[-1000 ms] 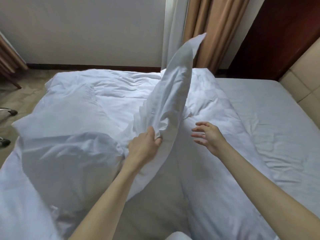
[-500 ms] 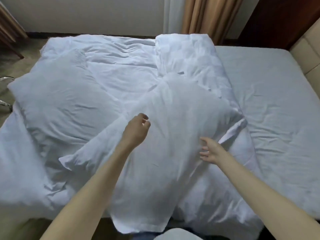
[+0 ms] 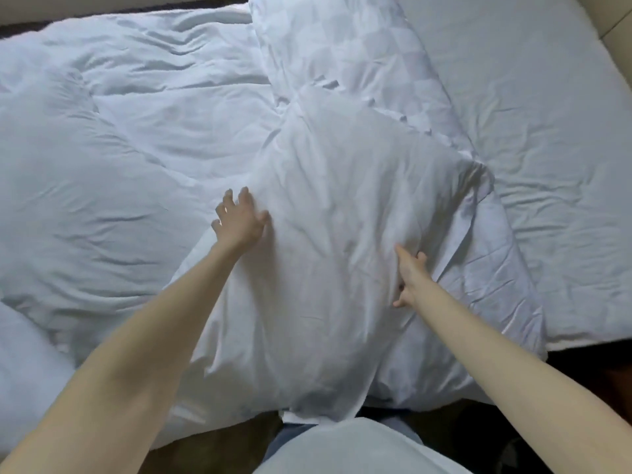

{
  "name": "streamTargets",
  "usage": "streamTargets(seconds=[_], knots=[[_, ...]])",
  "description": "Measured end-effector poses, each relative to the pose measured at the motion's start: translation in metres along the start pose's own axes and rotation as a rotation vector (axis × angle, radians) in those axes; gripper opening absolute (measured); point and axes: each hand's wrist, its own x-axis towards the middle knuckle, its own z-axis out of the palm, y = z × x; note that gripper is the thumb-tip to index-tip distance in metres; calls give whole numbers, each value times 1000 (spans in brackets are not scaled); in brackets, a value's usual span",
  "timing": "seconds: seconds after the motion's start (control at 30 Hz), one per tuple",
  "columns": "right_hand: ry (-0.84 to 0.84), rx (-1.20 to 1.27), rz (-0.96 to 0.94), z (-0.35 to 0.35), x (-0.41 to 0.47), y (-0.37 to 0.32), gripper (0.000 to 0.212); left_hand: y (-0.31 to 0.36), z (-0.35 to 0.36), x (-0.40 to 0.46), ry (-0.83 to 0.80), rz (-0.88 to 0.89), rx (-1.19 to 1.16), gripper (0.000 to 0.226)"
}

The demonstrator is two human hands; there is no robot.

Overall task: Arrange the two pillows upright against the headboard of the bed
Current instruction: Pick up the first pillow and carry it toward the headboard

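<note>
One white pillow lies flat on the folded duvet in front of me, its near end hanging over the bed edge. My left hand rests on its left edge with fingers spread, holding nothing. My right hand presses against the pillow's right side, fingers apart and partly sunk into a fold. A second white pillow lies flat to the left, untouched. A beige padded headboard shows only at the top right corner.
A white duvet with a faint checked weave runs folded up the middle of the bed. The bare fitted sheet covers the right half. Dark floor shows past the near bed edge, by my white shirt.
The pillow, held up on edge in my left hand a second ago, has dropped flat. That hand let go and now rests on it. My right hand moved to its right side.
</note>
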Motion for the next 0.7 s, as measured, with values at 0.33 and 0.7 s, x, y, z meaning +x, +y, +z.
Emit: streamTargets(seconds=[0.33, 0.7], knots=[[278, 44, -101, 57, 26, 11, 90, -33, 0, 54, -268, -123, -324, 90], [243, 81, -178, 52, 10, -18, 77, -19, -12, 32, -112, -195, -374, 69]])
